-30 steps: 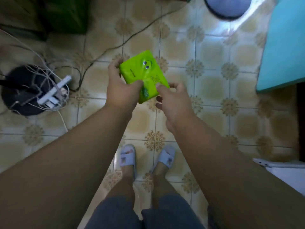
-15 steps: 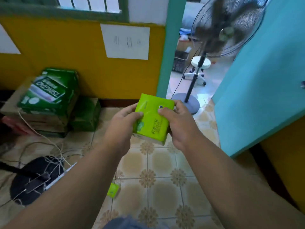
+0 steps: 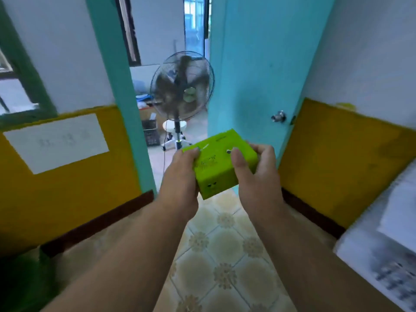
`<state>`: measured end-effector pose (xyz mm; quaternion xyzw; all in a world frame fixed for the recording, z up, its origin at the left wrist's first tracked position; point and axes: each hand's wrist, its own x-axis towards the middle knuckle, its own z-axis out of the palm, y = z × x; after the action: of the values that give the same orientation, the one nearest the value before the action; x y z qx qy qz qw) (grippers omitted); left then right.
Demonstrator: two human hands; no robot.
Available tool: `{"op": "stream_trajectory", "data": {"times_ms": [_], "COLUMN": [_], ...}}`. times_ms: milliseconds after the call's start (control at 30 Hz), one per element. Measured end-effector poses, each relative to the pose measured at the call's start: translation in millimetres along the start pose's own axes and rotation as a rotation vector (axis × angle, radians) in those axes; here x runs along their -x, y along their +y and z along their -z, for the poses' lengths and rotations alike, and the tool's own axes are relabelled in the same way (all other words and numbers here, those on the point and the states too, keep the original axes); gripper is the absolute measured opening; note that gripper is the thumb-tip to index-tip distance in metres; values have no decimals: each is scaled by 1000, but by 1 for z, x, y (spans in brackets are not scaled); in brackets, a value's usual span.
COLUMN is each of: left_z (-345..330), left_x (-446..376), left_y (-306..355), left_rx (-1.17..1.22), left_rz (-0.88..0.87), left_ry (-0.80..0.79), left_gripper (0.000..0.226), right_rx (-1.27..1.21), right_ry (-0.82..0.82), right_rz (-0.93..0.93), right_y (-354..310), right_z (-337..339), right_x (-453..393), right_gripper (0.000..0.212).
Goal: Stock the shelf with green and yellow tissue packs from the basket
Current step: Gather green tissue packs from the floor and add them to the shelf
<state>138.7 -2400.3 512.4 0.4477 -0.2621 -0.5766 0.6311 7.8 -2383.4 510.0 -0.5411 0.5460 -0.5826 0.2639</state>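
A bright green tissue pack [image 3: 219, 164] with small cartoon eyes on its near face is held in front of me at chest height, lying roughly flat. My left hand [image 3: 180, 179] grips its left end, thumb on top. My right hand [image 3: 254, 174] grips its right end, thumb pressed on the top face. Neither the basket nor the shelf shows in this view.
Ahead is an open doorway with a standing fan [image 3: 181, 91] running inside it, beside a turquoise door [image 3: 258, 64] with a knob [image 3: 278, 116]. Yellow-and-white walls flank it. A white unit [image 3: 382, 239] stands at the right edge. Tiled floor [image 3: 225, 255] lies below.
My view has swung up from the floor and turned right toward the doorway. The pack has gone from tilted upright to lying flat between both hands, which keep their hold.
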Motion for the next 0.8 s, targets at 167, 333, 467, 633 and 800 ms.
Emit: {"op": "stream_trajectory", "data": {"times_ms": [167,333,467,633,800], "left_z": [-84,-186,-267,-361,-447], "left_x": [17,73,124,195,252], "left_y": [-15,-60,-96,-141,-173], "left_rx": [-12,36,-62,-250,-280], "left_rz": [173,191,147,35,26], "left_ry": [-289,-486,-737,-927,-964], "left_gripper": [19,33,73,106,98], "right_rx": [159,233,310,366,448], "right_ry": [101,442,692,837,897], "right_rz": [57,61,39,33,24], "right_y": [-1,-7,-8,-10,-4], "right_z": [92,196,284,407,504], "right_x": [10,21,30,39,43], "right_gripper": [75,68,77,63,59]}}
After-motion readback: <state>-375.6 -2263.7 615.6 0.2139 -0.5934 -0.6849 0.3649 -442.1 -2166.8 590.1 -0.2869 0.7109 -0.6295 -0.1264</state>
